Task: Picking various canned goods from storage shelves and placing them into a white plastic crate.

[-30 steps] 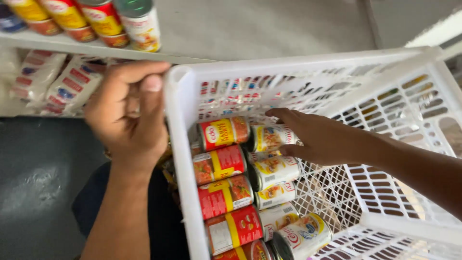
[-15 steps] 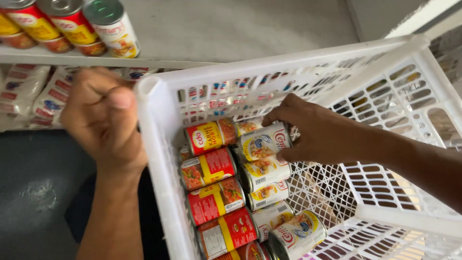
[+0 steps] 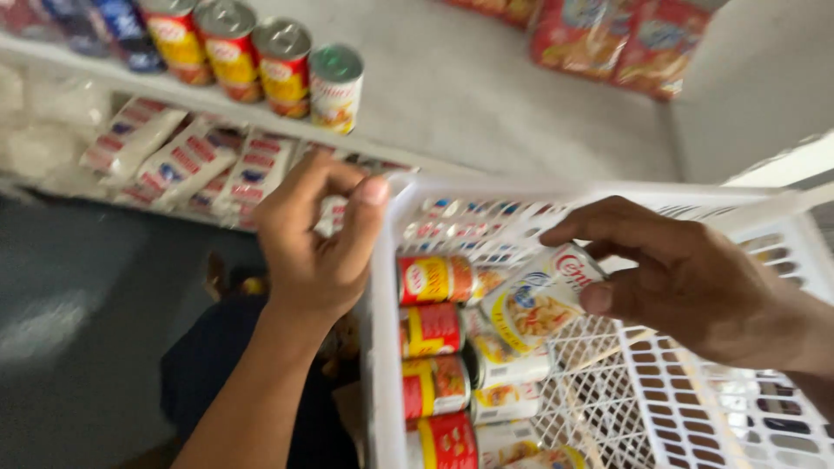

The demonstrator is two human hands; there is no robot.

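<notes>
A: Right hand [image 3: 686, 282]?

B: Centre right of frame, fingers and thumb clamped round a pale-labelled can [image 3: 534, 300], held tilted just above the cans in the white plastic crate [image 3: 764, 217].

A: Left hand [image 3: 313, 243]?

B: Centre of frame, curled over the crate's left corner rim, thumb on top. It grips the rim, nothing else in it.

A: Crate contents?

B: A column of red-and-yellow cans [image 3: 434, 334] lying on their sides along the left wall, lower centre. Beside them a second column of pale cans [image 3: 508, 404], same kind as the held one. The right half of the crate floor is bare lattice.

A: Around it?

B: Grey shelf [image 3: 486, 95] across the top. A row of upright cans [image 3: 282, 65] at its front edge, upper left; the rightmost has a green top. Red packets [image 3: 625, 39] at the top right, blurred. Lower shelf, left: white sachets [image 3: 187, 161] in a row. Dark floor [image 3: 78, 330] lower left.
</notes>
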